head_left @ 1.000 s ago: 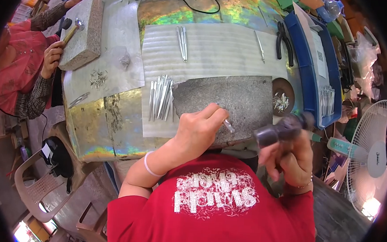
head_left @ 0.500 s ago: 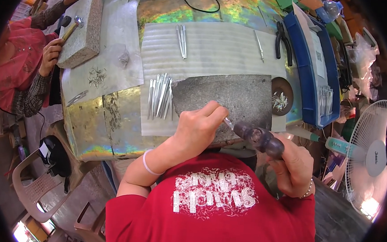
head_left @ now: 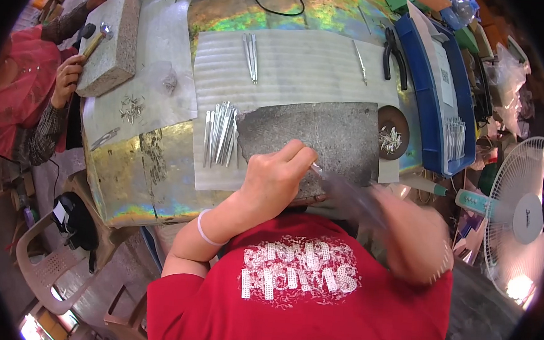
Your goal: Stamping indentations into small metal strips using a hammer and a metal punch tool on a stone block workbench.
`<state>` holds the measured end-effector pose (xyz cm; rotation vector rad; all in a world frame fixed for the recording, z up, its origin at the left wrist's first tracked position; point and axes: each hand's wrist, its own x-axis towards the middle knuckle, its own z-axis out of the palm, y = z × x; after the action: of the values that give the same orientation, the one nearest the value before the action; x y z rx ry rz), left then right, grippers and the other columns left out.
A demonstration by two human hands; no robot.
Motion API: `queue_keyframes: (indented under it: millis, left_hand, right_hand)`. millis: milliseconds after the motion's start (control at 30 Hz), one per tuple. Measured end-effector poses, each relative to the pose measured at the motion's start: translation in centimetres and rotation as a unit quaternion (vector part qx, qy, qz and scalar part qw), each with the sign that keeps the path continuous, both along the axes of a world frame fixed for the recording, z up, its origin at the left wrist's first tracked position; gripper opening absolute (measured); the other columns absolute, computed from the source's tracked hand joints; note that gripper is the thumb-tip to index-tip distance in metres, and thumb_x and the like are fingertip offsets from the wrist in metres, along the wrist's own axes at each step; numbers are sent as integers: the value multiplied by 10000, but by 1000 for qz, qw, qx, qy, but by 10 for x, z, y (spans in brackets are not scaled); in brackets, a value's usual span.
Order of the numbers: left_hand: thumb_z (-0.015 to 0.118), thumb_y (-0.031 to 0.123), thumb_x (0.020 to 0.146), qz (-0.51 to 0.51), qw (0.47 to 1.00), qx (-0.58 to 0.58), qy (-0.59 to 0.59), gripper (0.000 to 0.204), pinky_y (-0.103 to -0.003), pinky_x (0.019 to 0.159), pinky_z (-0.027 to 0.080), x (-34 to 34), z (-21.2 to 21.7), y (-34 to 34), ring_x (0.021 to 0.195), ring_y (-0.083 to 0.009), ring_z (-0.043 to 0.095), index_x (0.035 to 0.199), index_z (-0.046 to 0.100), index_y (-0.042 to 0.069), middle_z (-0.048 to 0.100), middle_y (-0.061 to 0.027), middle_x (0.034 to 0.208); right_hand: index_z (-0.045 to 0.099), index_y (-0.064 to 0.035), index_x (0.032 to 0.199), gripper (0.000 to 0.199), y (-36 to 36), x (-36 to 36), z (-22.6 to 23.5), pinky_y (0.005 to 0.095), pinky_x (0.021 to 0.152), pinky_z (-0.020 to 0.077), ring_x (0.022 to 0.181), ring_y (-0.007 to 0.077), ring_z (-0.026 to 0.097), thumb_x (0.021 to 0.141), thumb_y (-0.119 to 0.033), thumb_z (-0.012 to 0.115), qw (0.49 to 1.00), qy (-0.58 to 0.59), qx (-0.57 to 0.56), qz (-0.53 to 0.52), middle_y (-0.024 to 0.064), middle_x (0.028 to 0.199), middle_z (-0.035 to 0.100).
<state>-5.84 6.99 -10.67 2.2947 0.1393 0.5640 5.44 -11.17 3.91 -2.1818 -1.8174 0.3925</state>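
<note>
My left hand [head_left: 274, 179] is closed at the near edge of a dark grey slab [head_left: 318, 126], fingers pinched round a thin silvery metal piece [head_left: 315, 167] whose end pokes out on the right. A dark, knobbed tool [head_left: 360, 203] meets that end. It is smeared by motion, as is my right hand [head_left: 414, 235], which appears closed on it; the separate fingers cannot be made out. Left of the slab lies a row of slim silver tweezers [head_left: 221, 132]. Small silver pieces [head_left: 390, 140] fill a round brown dish [head_left: 387, 115] on the right.
Farther back lie more tweezers [head_left: 249, 56], a thin metal rod [head_left: 360, 60] and black pliers [head_left: 395, 56]. A blue tray [head_left: 415, 73] and a fan [head_left: 526, 217] stand right. At left, a co-worker's hand [head_left: 68, 83] holds a hammer [head_left: 93, 45] over a stone block [head_left: 127, 43].
My right hand and the dark tool have gone from sharp to blurred, the hand shifting slightly right. My left hand keeps its pinch. The whole view has shifted a little.
</note>
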Motion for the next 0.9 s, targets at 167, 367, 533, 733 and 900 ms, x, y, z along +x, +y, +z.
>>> queue_keyframes:
  millis: [167, 367, 533, 733, 900]
  left_hand:
    - [649, -30, 685, 4, 1000, -9, 4, 205, -333, 477, 474, 1, -5, 2, 577, -264, 594, 854, 589, 69, 584, -63, 766]
    - [587, -24, 709, -4, 1000, -4, -7, 197, -351, 446, 455, 3, 2, 1, 565, -265, 583, 869, 558, 87, 524, -65, 768]
    - [598, -106, 671, 6, 999, -31, 9, 271, -337, 510, 478, 2, -2, 5, 622, -278, 601, 880, 611, 66, 596, -78, 809]
    - [574, 17, 887, -23, 930, -366, 10, 115, -231, 571, 525, -3, 10, 19, 666, -153, 659, 992, 595, -26, 639, -102, 855]
    - [533, 120, 949, -36, 696, -717, 26, 147, -234, 592, 558, -13, 14, 34, 671, -160, 665, 978, 578, -16, 638, -120, 905]
  right_hand:
    - [511, 29, 1209, 517, 6, 4, -11, 320, 491, 436, 578, 231, 571, 720, -26, 670, 994, 62, 84, -13, 84, 727, 553]
    - [624, 21, 992, 279, -25, -4, 17, 293, 440, 395, 515, 201, 550, 754, -121, 656, 984, -37, 176, -4, 52, 539, 474]
    - [532, 9, 1232, 486, -4, 8, -12, 318, 533, 480, 639, 236, 635, 776, -97, 662, 996, 48, 57, -44, 134, 811, 624]
    - [552, 56, 1184, 384, -12, 7, -17, 280, 658, 497, 739, 248, 661, 805, 9, 589, 961, 166, 118, -185, 166, 906, 657]
    - [547, 20, 1207, 407, -2, 14, -76, 315, 690, 486, 757, 275, 630, 805, 33, 604, 948, 150, 168, -224, 171, 943, 631]
